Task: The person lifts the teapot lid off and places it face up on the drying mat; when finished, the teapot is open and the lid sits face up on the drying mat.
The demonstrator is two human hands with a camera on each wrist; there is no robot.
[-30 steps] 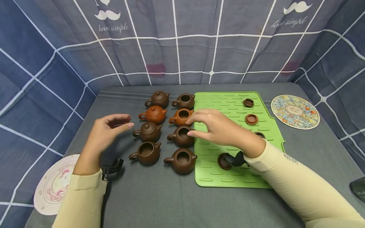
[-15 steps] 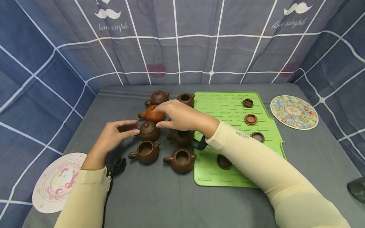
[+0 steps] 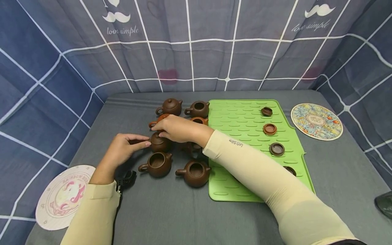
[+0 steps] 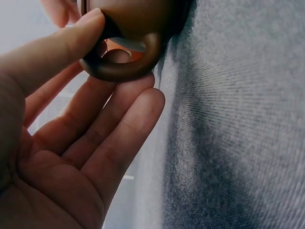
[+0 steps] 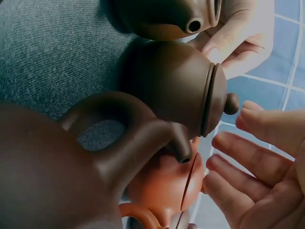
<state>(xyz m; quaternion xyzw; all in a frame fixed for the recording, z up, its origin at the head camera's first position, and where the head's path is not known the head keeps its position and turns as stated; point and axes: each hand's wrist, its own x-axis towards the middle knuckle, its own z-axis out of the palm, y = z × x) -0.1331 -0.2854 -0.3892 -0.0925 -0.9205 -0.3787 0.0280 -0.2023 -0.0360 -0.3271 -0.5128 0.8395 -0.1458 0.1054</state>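
Observation:
In the head view my left hand (image 3: 122, 149) is at the handle side of a dark brown lidded teapot (image 3: 160, 145). Its thumb and fingers pinch the teapot's handle (image 4: 126, 71) in the left wrist view. Over the same teapot is my right hand (image 3: 180, 128), its fingers spread. The right wrist view shows its fingertips just off the lid knob (image 5: 232, 103), with nothing held. An orange lidded teapot (image 5: 164, 183) stands right beside the brown one, partly hidden by the right hand in the head view. A lidless brown teapot (image 3: 159, 172) stands on the nearer side.
A green mat (image 3: 235, 136) bears several small lids, among them a brown lid (image 3: 277, 149) and an orange-brown lid (image 3: 270, 129). More teapots stand in two columns, including a lidless brown teapot (image 3: 197, 182). Round mats, one pink (image 3: 61, 200) and one patterned (image 3: 316, 121), lie at the sides.
My right hand has moved left from the lidless teapots beside the mat to above the lidded brown teapot. The left hand has moved right and taken hold of that teapot's handle.

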